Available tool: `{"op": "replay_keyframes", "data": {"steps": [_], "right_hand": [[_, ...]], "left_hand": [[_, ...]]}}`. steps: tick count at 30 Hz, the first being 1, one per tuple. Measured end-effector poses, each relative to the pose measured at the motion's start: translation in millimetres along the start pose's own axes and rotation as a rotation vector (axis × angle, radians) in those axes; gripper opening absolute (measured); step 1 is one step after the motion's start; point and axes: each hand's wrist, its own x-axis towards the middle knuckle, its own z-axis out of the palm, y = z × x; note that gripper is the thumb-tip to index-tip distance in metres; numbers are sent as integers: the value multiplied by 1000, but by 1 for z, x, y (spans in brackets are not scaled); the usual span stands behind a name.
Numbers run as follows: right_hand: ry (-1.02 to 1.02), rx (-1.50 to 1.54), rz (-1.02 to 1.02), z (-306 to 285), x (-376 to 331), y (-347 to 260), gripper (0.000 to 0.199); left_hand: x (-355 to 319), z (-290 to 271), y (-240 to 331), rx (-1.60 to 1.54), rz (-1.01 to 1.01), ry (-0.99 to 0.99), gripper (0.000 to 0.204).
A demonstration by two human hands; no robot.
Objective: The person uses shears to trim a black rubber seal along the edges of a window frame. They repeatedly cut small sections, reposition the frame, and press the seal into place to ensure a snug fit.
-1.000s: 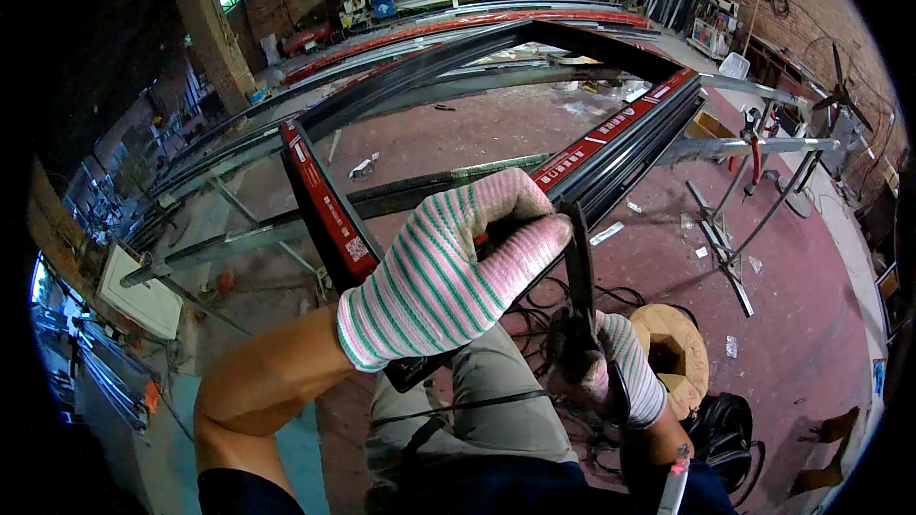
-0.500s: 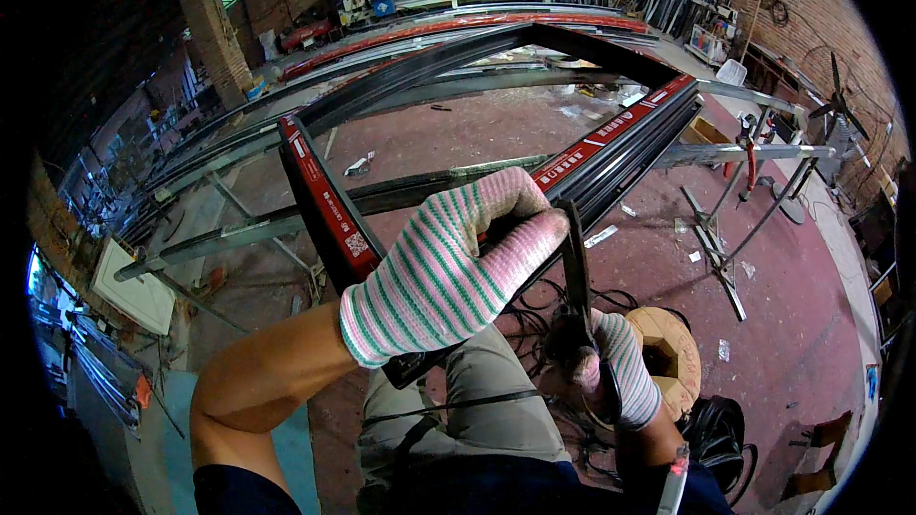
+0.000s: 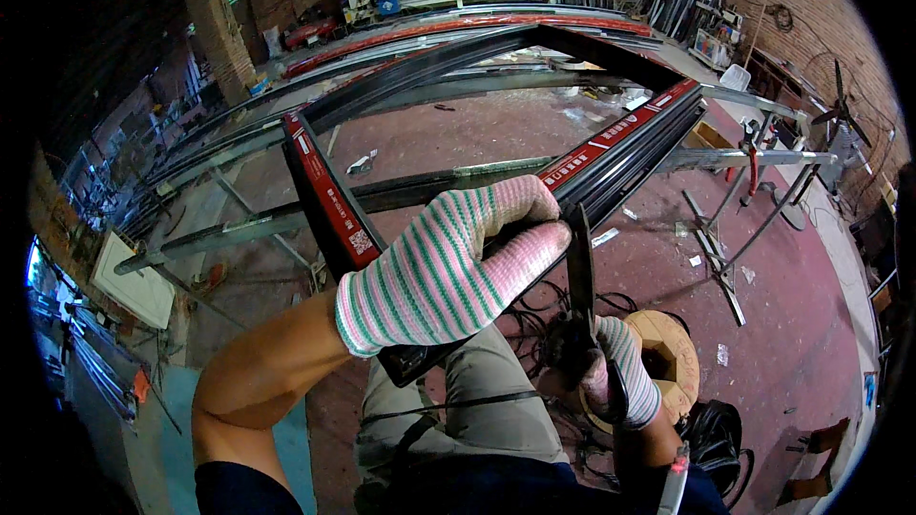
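A black metal frame [image 3: 420,74] with red film on its faces lies tilted before me, its near corner under my left hand [image 3: 448,262]. That hand wears a pink, green-striped knit glove. Its thumb and forefinger are pinched together at the frame's right-hand bar; what is between them is hidden. My right hand [image 3: 625,372], gloved alike, is closed around a dark scissors-like cutter [image 3: 580,272] lower right. The cutter's blade points up, its tip close beside my left fingertips. A thin dark strip [image 3: 448,407] crosses in front of my trousers.
Metal rails [image 3: 239,229] support the frame. A round cardboard spool [image 3: 673,348] and a black bag [image 3: 711,439] sit by my right arm, with tangled black cord on the floor. Red-handled pliers [image 3: 752,170] hang at the right rail. Long profiles [image 3: 458,24] lie behind.
The cutter and my right hand have shifted slightly, with the blade now more upright and broader in view. My left hand keeps its pinch at nearly the same place.
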Motion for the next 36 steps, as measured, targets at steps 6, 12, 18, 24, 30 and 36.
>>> {"op": "replay_keyframes", "data": {"steps": [6, 12, 18, 24, 30, 36], "right_hand": [[30, 8, -27, 4, -2, 6, 36], [-3, -22, 3, 2, -1, 1, 42], [38, -110, -55, 1, 3, -5, 49], [-31, -51, -13, -1, 2, -4, 55], [-9, -15, -8, -3, 0, -8, 62], [-6, -83, -17, -4, -2, -4, 66]], "left_hand": [[-3, 3, -1, -94, -13, -5, 10], [-5, 2, -3, -66, -5, -3, 9], [-4, 4, -4, -39, 41, 18, 10], [-3, 3, -5, 0, 77, 20, 10], [-3, -2, 3, -11, -45, -41, 12], [-4, 0, 0, -49, -32, -34, 12]]}}
